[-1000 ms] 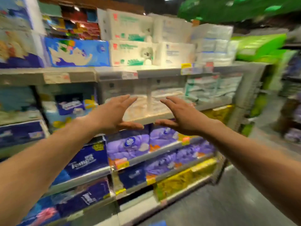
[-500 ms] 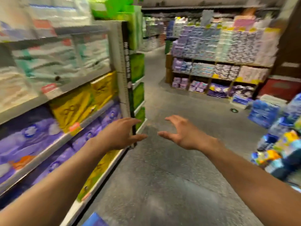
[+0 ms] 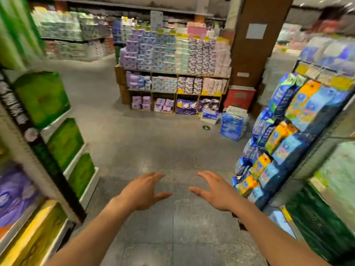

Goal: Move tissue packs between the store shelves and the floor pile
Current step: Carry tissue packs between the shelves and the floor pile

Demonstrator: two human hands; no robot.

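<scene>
My left hand (image 3: 142, 192) and my right hand (image 3: 213, 191) reach forward over the grey floor, palms facing each other, fingers spread and loosely bent, and both hold nothing. A pile of blue, orange and light-blue tissue packs (image 3: 278, 143) leans at the right, just beyond my right hand. The store shelves (image 3: 25, 189) with purple, yellow and green packs run along the left edge. A low stack of blue packs (image 3: 231, 125) stands on the floor further ahead.
A wooden display rack (image 3: 174, 73) full of purple, blue and pink packs stands across the aisle. A brown pillar (image 3: 255, 41) rises behind it, with a red box (image 3: 239, 96) at its foot. Another shelf unit (image 3: 330, 189) fills the right edge.
The view has swung right, from facing the shelves to looking down the aisle at the floor pile. Both hands stayed raised and without a load, now lower in the frame.
</scene>
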